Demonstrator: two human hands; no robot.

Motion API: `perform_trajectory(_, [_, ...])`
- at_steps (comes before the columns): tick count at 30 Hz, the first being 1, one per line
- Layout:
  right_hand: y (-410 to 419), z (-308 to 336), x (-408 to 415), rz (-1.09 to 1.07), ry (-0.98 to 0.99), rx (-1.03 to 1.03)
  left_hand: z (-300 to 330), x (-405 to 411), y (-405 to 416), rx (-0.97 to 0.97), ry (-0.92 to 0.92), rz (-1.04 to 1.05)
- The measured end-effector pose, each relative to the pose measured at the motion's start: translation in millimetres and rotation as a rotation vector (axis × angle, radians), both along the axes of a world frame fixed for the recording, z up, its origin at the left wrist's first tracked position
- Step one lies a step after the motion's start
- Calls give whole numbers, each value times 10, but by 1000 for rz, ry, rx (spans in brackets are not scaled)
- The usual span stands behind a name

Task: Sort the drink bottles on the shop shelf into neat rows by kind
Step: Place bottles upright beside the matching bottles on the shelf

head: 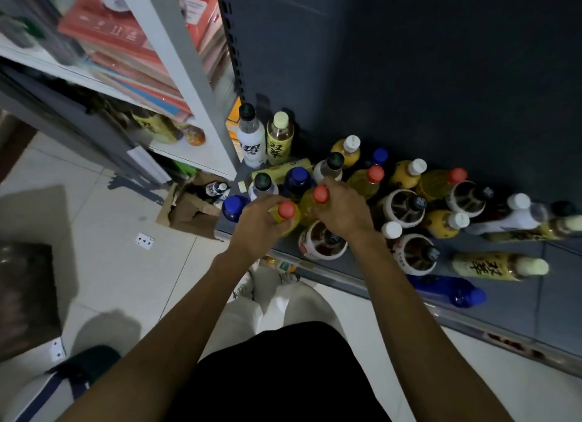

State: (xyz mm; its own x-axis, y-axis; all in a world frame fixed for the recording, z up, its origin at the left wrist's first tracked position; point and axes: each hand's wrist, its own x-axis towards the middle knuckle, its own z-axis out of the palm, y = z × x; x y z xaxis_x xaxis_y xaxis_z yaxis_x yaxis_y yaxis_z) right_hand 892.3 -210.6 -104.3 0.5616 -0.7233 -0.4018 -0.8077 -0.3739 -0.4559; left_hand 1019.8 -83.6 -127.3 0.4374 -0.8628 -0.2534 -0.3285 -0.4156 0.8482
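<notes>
My left hand (258, 223) grips a yellow bottle with a red cap (287, 210) near the left front of the dark grey shelf (519, 302). Right beside it, my right hand (343, 207) grips a second red-capped yellow bottle (320, 195). Mixed bottles crowd the shelf: blue-capped ones (234, 208), black-capped clear ones (263, 182), white-capped orange ones (350, 147) and wide white-labelled dark ones (406, 207). Two more red-capped yellow bottles (374, 174) stand behind my right hand. A pale yellow tea bottle (500, 266) and a blue bottle (450, 291) lie on their sides at the front right.
A white bottle (250, 135) and a yellow tea bottle (280, 135) stand upright at the shelf's back left corner. An open cardboard box (189, 207) sits on the tiled floor left of the shelf. A white shelf unit (176, 75) rises at the left. Playing cards (144, 241) lie on the floor.
</notes>
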Motion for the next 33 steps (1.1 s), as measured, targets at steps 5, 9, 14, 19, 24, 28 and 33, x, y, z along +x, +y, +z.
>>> perform_trajectory(5, [109,72,36,-76,-29,-56,20,66,2,-3,18,-55])
perform_trajectory(9, [184,96,64,-120,-107,-62,95,102,-29,15,-20,-103])
perform_trajectory(14, [237,153,203,-140,-179,-74,263,203,-6,-1,37,-179])
perform_trajectory(19, [305,206,428,-99,-204,-109,419,526,34,-108,-32,-76])
perform_trajectory(24, [361,219,568,-66,-223,-119,477,896,31,-127,-59,-32])
perform_trajectory(28, [318,192,713,31,-209,-51,395,1051,-78,-58,-46,4])
perform_trajectory(33, [130,3,886,168,-21,-88,285,1114,-336,68,-16,16])
